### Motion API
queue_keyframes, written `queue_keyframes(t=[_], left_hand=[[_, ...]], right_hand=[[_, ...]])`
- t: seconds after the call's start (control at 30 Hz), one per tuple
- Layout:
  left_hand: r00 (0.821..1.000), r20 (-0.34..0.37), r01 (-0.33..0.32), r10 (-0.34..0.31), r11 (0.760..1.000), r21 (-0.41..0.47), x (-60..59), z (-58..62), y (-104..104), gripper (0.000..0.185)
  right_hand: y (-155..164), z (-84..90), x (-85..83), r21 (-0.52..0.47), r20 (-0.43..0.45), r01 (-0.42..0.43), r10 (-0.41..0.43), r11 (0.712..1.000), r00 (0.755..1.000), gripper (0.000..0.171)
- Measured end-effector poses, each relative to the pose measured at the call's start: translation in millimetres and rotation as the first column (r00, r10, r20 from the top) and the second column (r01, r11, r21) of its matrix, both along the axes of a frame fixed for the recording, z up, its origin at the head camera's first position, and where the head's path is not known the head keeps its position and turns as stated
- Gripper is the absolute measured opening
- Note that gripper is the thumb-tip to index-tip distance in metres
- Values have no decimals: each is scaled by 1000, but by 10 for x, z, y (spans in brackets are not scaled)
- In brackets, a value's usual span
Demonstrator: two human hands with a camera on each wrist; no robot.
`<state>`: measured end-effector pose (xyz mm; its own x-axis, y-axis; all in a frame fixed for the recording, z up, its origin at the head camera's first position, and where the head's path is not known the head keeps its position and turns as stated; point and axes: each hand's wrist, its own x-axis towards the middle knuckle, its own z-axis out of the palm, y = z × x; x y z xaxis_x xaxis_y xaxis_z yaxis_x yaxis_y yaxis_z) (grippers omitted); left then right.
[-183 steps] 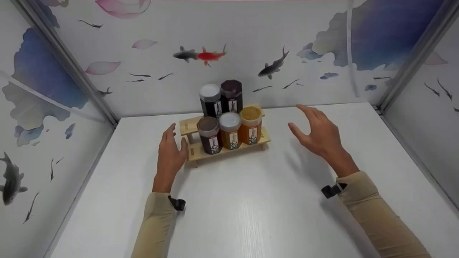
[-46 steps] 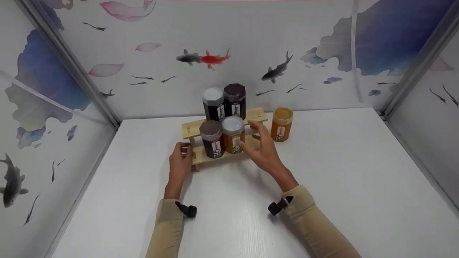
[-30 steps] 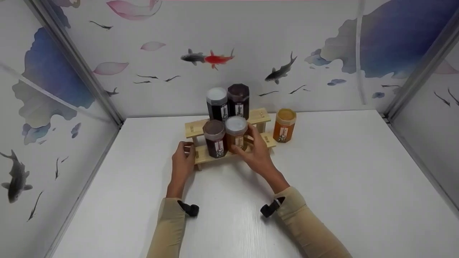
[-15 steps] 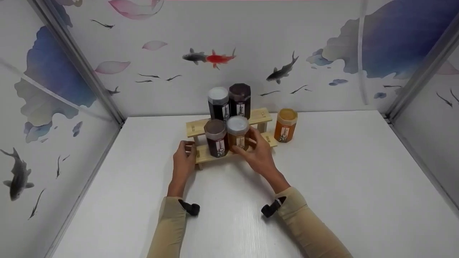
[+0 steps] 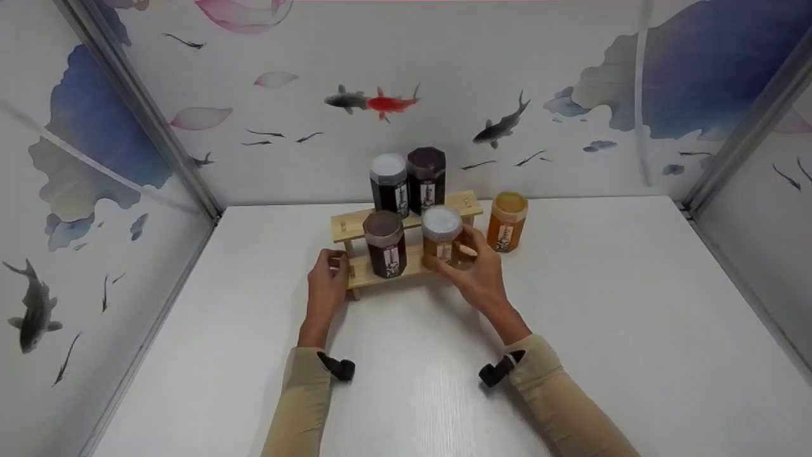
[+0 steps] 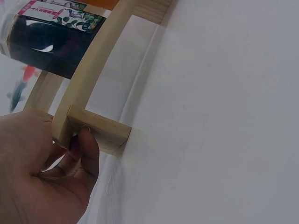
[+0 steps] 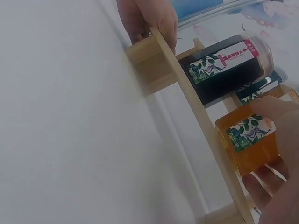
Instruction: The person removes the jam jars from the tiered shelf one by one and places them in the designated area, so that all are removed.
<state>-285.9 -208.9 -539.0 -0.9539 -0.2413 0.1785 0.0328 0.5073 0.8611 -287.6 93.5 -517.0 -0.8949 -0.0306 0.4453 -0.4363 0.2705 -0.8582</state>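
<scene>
Head view: right hand [image 5: 480, 279] wraps its fingers round the white-lidded amber jar [image 5: 442, 236], thumb on the near face, fingers behind; the jar sits at the right end of the lower step of the wooden two-step rack [image 5: 357, 271]. Whether its base is on the step or just off it cannot be told. Left hand [image 5: 327, 291] grips the rack's left front leg, fingers curled on the wood; the left wrist view shows fingertips pinching the leg block [image 6: 100, 133] where it meets the table.

Jar count: five. On the rack: one brown-lidded dark jar [image 5: 384, 244] on the lower step at 9 o'clock of the held jar, a clear gap between them; two dark jars on the upper step at 11–12 o'clock, one white-lidded [image 5: 389, 186], one dark-lidded [image 5: 426, 179], touching side by side. Off the rack: one orange jar with yellow lid [image 5: 507, 221] upright on the table at 2 o'clock of the held jar, just beside the rack's right end. All upright. One rack, two hands.

Right wrist view: amber jar [image 7: 252, 141] in the fingers, dark jar [image 7: 224, 70] past it, rack rail running between.

Room: white table [image 5: 622, 304] open at 3 to 6 o'clock of the rack, wide bare stretch to the right wall. Rack is near the back wall [image 5: 304, 171]; left wall and metal corner post [image 5: 152, 139] at 9–10 o'clock, well apart from the left hand.
</scene>
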Motion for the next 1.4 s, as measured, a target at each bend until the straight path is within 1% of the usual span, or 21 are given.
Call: queue_keyframes(t=[0.2, 0.4, 0.47, 0.57, 0.63, 0.8, 0.9, 0.97, 1.07, 1.2, 1.3, 1.4], left_hand=[[1000, 5, -5, 5, 1000, -7, -4, 0, -12, 25], [1000, 11, -1, 1, 1000, -6, -20, -8, -38, 25], [1000, 18, -2, 3, 1000, -2, -14, -11, -43, 26], [1000, 24, -7, 7, 1000, 2, -1, -12, -44, 26], [1000, 24, -4, 4, 1000, 3, 4, -14, -42, 27], [1000, 25, -1, 1, 1000, 1, 7, -7, -34, 27], [999, 32, -3, 3, 1000, -9, 2, -3, -33, 28], [999, 36, -4, 4, 1000, -16, -4, -3, -31, 28], [999, 44, -3, 4, 1000, -14, -3, 2, -27, 28], [999, 50, 0, 0, 1000, -6, 6, 8, -12, 28], [999, 46, 3, -2, 1000, -7, 3, 2, -5, 28], [999, 38, 7, -7, 1000, -5, -8, -3, 2, 27]], right_hand=[[293, 28, 32, 28, -38, 43, -42, 999, 998, 77], [585, 140, 35, 36, -94, 88, -85, 995, 992, 76], [670, 184, 26, 35, -99, 115, -111, 993, 989, 76], [799, 242, -2, 22, -82, 158, -156, 987, 984, 75], [889, 280, -22, 2, -56, 188, -187, 982, 981, 75], [1143, 359, -66, -90, 5, 252, -252, 964, 968, 75], [1296, 377, -82, -135, 39, 294, -291, 946, 956, 74], [1386, 369, -96, -146, 75, 316, -308, 937, 948, 76], [1494, 321, -126, -124, 153, 340, -320, 932, 935, 78], [1590, 181, -173, -48, 258, 348, -324, 936, 910, 82], [1624, 68, -205, -1, 314, 325, -308, 946, 898, 86], [1635, -2, -233, 34, 360, 284, -277, 958, 891, 92]])
